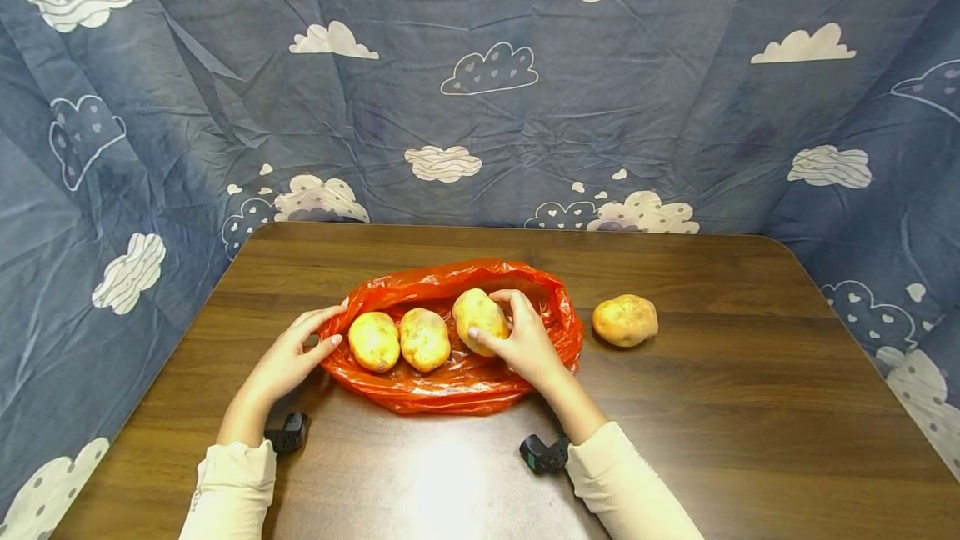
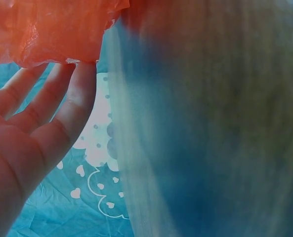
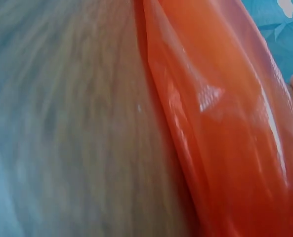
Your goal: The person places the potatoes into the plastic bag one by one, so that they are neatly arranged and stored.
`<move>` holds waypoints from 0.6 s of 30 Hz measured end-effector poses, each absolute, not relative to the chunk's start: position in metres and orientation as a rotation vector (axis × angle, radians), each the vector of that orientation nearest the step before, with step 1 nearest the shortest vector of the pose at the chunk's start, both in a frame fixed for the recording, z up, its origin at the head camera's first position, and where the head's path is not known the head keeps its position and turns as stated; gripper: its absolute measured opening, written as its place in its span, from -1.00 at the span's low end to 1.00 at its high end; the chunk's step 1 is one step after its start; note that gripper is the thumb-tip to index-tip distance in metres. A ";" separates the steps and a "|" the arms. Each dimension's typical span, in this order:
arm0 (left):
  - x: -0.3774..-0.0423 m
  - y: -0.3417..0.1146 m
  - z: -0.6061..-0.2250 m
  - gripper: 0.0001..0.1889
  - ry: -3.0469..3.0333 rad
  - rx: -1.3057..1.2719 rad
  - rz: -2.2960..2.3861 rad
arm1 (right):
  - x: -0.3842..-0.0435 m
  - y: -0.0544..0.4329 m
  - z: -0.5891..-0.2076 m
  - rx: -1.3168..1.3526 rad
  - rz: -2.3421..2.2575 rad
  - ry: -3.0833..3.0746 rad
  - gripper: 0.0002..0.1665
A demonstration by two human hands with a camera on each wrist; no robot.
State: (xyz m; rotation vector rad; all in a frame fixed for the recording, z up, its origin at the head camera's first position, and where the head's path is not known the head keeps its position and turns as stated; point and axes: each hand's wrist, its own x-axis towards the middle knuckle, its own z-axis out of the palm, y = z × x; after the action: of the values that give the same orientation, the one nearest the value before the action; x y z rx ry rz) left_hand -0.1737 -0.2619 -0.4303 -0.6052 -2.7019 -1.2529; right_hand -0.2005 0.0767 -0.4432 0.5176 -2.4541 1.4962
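Observation:
A red plastic bag (image 1: 420,401) lies with its mouth spread wide on the wooden table. Inside it, on the left, two potatoes (image 1: 373,342) (image 1: 425,340) rest side by side. My right hand (image 1: 525,340) reaches over the bag's right part and grips a third potato (image 1: 477,319) between thumb and fingers. At the bag's left end, my left hand (image 1: 292,357) holds the rim, thumb in front and fingers behind. In the left wrist view the fingertips of that hand (image 2: 42,118) disappear behind the red plastic (image 2: 52,29). Bag plastic (image 3: 225,123) fills much of the right wrist view.
Another potato (image 1: 625,321) lies on the table (image 1: 735,407) to the right of the bag. Black wrist cameras (image 1: 288,433) (image 1: 545,454) are worn below both hands. A dark blue cloth with cloud patterns (image 1: 480,132) hangs behind the table and along its sides.

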 end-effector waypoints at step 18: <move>-0.173 -0.259 -0.429 -0.56 -2.695 -0.594 -1.281 | -0.202 0.066 -0.451 0.505 1.554 -2.566 -0.34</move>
State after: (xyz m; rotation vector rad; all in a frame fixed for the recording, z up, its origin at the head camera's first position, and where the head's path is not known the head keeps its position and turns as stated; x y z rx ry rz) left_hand -0.1730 -0.2591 -0.4295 -0.5939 -2.6946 -1.2813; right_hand -0.2017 0.0659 -0.4506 0.5053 -2.5662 1.5542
